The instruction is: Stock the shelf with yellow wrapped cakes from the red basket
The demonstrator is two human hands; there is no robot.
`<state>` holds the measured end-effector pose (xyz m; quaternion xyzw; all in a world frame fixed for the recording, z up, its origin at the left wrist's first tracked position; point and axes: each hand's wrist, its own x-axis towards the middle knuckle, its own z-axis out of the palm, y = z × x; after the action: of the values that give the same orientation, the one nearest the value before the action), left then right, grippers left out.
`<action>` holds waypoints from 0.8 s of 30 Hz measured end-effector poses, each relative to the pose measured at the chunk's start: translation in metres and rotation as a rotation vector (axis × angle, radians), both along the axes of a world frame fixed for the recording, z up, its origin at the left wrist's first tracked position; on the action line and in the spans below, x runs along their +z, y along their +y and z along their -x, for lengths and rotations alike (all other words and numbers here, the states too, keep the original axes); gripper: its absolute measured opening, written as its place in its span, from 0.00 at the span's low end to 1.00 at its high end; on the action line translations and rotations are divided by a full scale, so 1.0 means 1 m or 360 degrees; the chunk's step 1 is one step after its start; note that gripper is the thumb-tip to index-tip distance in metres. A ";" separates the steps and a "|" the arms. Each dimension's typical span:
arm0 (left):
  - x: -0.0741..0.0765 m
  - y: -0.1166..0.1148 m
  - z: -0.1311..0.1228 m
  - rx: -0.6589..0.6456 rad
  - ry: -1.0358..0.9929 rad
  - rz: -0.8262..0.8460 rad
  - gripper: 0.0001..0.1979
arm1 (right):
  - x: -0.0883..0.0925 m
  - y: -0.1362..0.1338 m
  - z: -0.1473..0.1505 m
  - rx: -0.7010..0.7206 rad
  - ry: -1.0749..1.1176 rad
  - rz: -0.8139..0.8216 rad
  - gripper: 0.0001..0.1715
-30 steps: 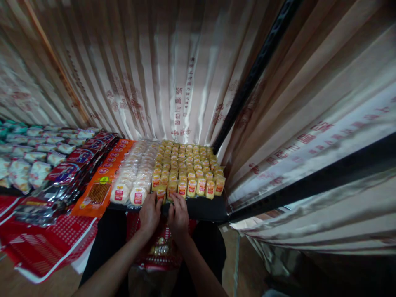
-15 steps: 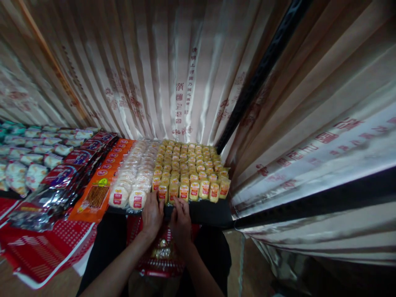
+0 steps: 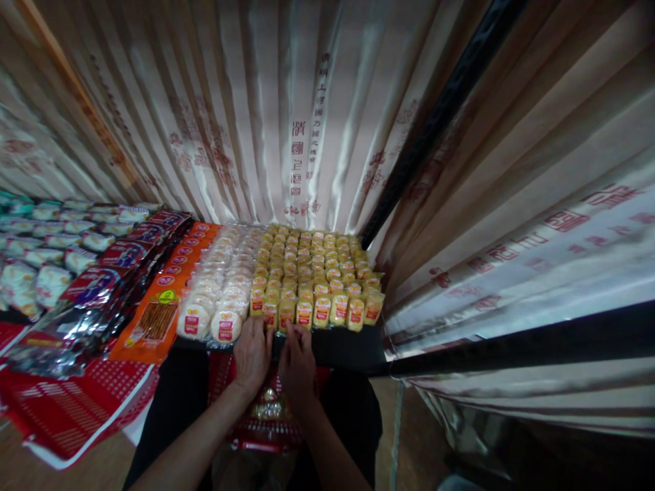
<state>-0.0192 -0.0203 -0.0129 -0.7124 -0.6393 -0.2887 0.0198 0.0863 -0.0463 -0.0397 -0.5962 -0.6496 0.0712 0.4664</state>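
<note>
My left hand (image 3: pixel 252 356) and my right hand (image 3: pixel 297 361) rest side by side at the front edge of a dark shelf (image 3: pixel 348 346). Their fingertips press on the front row of small yellow snack packets (image 3: pixel 312 273), which stand in tight rows across the shelf. The fingers of both hands are bent down onto the packets; I cannot make out whether either hand grips one. To the left of the yellow rows lie round white cakes in clear wrappers (image 3: pixel 217 300). A red basket (image 3: pixel 266 416) with more yellow packets sits below my wrists.
Orange snack bags (image 3: pixel 158 320), dark foil packs (image 3: pixel 102 286) and pale green-white packets (image 3: pixel 41 252) fill the shelf to the left. A red-and-white bag (image 3: pixel 66 409) hangs at lower left. Pale printed curtains (image 3: pixel 307 123) close the back and right, crossed by black bars (image 3: pixel 440 116).
Both hands have stayed at the front row of yellow packets, shifting only slightly. The view has tilted a little, moving the shelf up and right in the picture.
</note>
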 end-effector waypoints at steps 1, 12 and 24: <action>0.000 -0.001 -0.001 0.0011 0.0017 0.0016 0.07 | 0.000 0.000 0.000 -0.0004 0.0003 0.0000 0.25; 0.004 -0.033 0.005 -0.0147 -0.0348 0.0113 0.12 | 0.008 -0.028 -0.002 0.0272 0.0235 0.0087 0.15; -0.074 -0.077 0.058 -0.0302 -0.0314 0.1647 0.11 | -0.044 -0.056 0.015 0.0875 -0.0613 0.1667 0.14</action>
<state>-0.0776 -0.0971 -0.0872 -0.6532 -0.6298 -0.0018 -0.4203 0.0710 -0.1026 -0.0838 -0.5589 -0.7307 0.3890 -0.0490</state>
